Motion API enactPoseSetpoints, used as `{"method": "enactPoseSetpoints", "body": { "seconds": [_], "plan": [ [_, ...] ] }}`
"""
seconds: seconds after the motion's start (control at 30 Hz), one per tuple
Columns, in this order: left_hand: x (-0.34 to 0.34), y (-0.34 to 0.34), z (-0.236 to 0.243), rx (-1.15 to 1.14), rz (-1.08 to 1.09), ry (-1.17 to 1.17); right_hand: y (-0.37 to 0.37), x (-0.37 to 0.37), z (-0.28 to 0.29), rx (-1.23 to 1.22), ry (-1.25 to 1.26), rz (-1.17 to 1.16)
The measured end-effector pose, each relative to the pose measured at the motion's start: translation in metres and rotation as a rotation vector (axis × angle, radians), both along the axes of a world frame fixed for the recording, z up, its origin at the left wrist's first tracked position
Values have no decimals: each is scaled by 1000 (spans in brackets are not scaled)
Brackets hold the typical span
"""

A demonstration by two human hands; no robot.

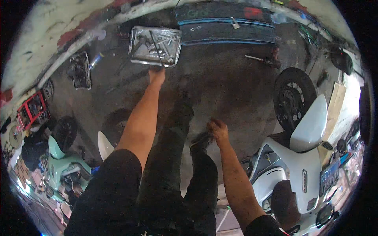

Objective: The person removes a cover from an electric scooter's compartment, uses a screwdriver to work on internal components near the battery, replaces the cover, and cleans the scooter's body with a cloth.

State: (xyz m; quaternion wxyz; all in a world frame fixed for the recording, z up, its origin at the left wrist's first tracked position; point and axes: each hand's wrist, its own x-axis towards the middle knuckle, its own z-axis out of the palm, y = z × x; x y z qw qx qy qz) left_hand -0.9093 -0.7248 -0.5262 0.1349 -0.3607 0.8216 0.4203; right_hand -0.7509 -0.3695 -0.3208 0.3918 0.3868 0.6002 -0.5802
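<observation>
My left hand (157,75) reaches forward to the near edge of a shallow metal tray (136,60) on the floor. Its fingers are closed around the near end of a long thin dark rod (156,46), which slants across the tray. Wrenches and other metal tools (163,43) lie loose in the tray under the rod. Which kind of tool the rod is cannot be made out. Lower down, my right hand (218,129) hangs above the floor near my shoe (199,141). Its fingers are loosely bent and somewhat apart, with nothing seen in them.
Behind the tray stands a dark blue-edged box (224,33) with a padlock. A power-tool-like item (267,61) lies to its right. A white scooter (303,165) stands close on my right, a pale green one (65,169) on the left. Another dark tray (80,70) lies far left.
</observation>
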Motion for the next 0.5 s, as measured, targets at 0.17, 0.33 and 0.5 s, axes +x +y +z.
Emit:
{"method": "enactPoseSetpoints", "body": {
  "seconds": [0.17,0.33,0.5],
  "plan": [
    [49,133,128,334,-1,-441,59,70,64,217,-147,-154],
    [104,106,143,-89,-635,-373,58,163,90,169,-33,-255],
    [166,200,151,16,-872,-343,113,331,107,373,-9,-154]
  ]
}}
